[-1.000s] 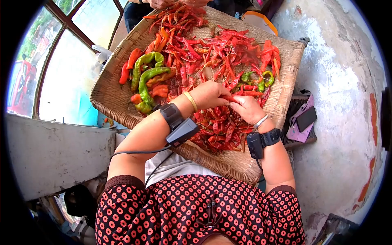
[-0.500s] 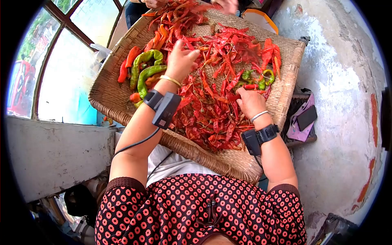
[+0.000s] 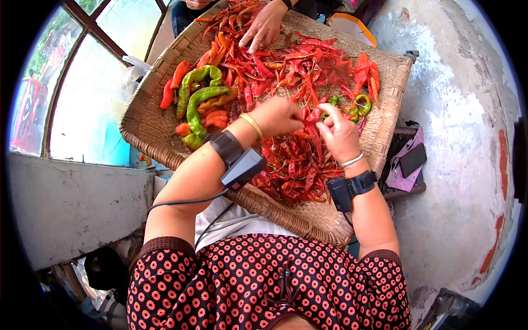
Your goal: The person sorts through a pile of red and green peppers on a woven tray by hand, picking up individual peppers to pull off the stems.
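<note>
In the head view, a wide woven basket [image 3: 258,206] bears a heap of dried red chilies [image 3: 286,170]. Over its middle my two hands are close together. My left hand [image 3: 279,116] has curled fingers, pinched at the left side of a dried red chili [image 3: 312,116]. On the other side of that chili is my right hand [image 3: 340,135], thumb and forefinger bent around it; the exact contact is partly hidden. Fresh green peppers [image 3: 197,113] and orange-red peppers [image 3: 177,77] lie at the basket's left. A few small green peppers [image 3: 360,104] lie beyond my right hand.
Another person's hand [image 3: 265,27] reaches over the far edge onto the chilies; a second hand [image 3: 198,3] is at the top. A window [image 3: 85,99] stands at left, a worn wall [image 3: 451,181] at right. A dark phone-like object [image 3: 412,159] lies on pink cloth beside the basket.
My left hand has come from the far chilies back and right to meet my right hand. My right hand has lifted slightly with a chili. The other person's hand has reached in.
</note>
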A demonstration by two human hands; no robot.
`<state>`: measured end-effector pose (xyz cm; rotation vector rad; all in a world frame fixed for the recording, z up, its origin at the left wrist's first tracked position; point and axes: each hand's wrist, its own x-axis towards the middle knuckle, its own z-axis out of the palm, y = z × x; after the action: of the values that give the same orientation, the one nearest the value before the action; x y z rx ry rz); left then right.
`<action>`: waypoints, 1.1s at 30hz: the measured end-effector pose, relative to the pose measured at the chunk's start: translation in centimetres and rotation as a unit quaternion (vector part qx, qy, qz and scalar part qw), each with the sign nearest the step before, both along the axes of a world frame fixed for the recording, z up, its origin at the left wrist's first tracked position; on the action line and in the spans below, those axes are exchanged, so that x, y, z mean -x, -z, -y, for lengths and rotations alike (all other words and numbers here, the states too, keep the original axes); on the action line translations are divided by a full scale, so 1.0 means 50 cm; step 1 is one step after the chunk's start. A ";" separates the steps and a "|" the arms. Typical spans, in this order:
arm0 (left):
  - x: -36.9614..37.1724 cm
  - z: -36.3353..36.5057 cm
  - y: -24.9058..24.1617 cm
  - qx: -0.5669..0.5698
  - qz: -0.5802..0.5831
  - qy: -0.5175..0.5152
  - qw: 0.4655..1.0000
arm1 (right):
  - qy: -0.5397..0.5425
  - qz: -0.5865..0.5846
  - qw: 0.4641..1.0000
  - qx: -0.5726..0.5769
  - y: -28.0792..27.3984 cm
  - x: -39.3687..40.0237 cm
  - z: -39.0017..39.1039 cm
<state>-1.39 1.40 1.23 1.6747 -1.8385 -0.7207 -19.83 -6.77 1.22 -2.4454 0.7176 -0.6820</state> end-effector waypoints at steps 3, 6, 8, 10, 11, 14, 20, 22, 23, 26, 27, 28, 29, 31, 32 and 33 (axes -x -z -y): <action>-0.037 0.016 -0.009 0.085 -0.142 -0.179 0.970 | 0.044 -0.020 0.998 -0.051 -0.001 0.015 0.017; -0.065 0.023 -0.020 0.184 -0.149 -0.346 0.908 | -0.005 -0.199 0.979 -0.038 -0.010 0.019 0.014; -0.068 0.017 0.007 0.187 -0.049 -0.314 0.930 | -0.036 -0.337 0.941 -0.015 -0.017 0.018 0.003; -0.056 0.006 0.011 0.051 0.016 -0.160 0.986 | -0.061 -0.414 0.907 0.045 -0.021 0.013 -0.011; -0.044 0.005 0.013 -0.031 0.035 -0.070 0.996 | -0.060 -0.424 0.903 0.036 -0.024 0.010 -0.013; -0.015 -0.002 0.021 -0.136 0.106 0.103 0.980 | -0.050 -0.417 0.907 0.023 -0.004 0.015 -0.006; -0.004 -0.004 0.031 0.045 0.124 -0.030 0.991 | 0.033 -0.270 0.961 -0.039 0.000 0.032 0.022; -0.004 0.004 0.030 0.093 0.095 -0.050 0.990 | 0.034 -0.200 0.979 -0.018 0.010 0.034 0.029; -0.003 0.008 0.028 0.089 0.057 -0.052 0.993 | 0.029 -0.159 0.986 -0.037 0.010 0.034 0.030; 0.012 0.010 0.016 0.041 -0.048 -0.026 0.998 | 0.016 -0.125 0.989 -0.079 -0.002 0.028 0.022; 0.019 0.008 0.014 -0.006 -0.115 0.001 0.993 | -0.030 -0.126 0.987 -0.091 -0.003 0.025 0.018; 0.024 0.007 0.011 -0.006 -0.115 0.001 0.993 | -0.076 -0.127 0.984 -0.103 -0.003 0.023 0.014; 0.029 0.006 0.008 -0.056 -0.170 -0.006 0.984 | -0.091 -0.139 0.981 -0.096 0.000 0.021 0.012; 0.025 0.008 0.010 -0.099 -0.219 -0.016 0.970 | -0.093 -0.118 0.983 -0.108 0.000 0.019 0.010; 0.015 0.010 0.008 -0.100 -0.219 -0.016 0.970 | -0.094 -0.096 0.984 -0.119 -0.002 0.019 0.010; 0.006 0.009 -0.009 -0.095 -0.251 -0.076 0.960 | -0.082 -0.083 0.987 -0.109 -0.007 0.018 0.012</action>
<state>-1.68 0.95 1.67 1.5422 -1.3064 -1.1612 -20.74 -7.37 1.58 -2.3431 0.6092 -0.3211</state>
